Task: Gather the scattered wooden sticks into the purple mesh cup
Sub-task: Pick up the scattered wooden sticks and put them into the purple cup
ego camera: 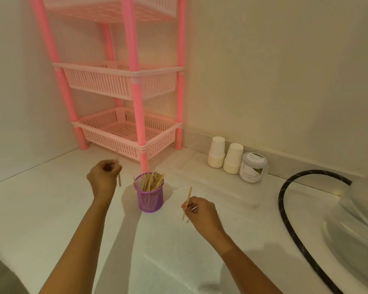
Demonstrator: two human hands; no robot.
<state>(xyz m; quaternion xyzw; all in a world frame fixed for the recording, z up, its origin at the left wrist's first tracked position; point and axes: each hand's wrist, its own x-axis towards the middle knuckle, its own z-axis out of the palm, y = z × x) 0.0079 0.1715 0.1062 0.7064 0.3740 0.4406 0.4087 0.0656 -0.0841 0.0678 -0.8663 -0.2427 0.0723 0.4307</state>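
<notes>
White counter [51,209] observed, cream walls behind. One purple mesh cup [150,195] stood upright at centre, many wooden sticks [152,181] bunched inside. Left hand [103,179] at cup's 9 o'clock, fingers curled closed on one stick [119,180]. Right hand [200,213] at cup's 4 o'clock, second stick [187,202] pinched. Two paper cup stacks [225,158] and one jar [253,167] noted at 2 o'clock, jar label read "Cardamom Extract". One pink three-tier rack [134,81] at 12 o'clock.

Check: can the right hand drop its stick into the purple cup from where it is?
Probably yes. The right hand holds its stick just right of the purple mesh cup, with bare counter between. The cup's mouth is crowded with sticks, yet some room shows on its left side.
</notes>
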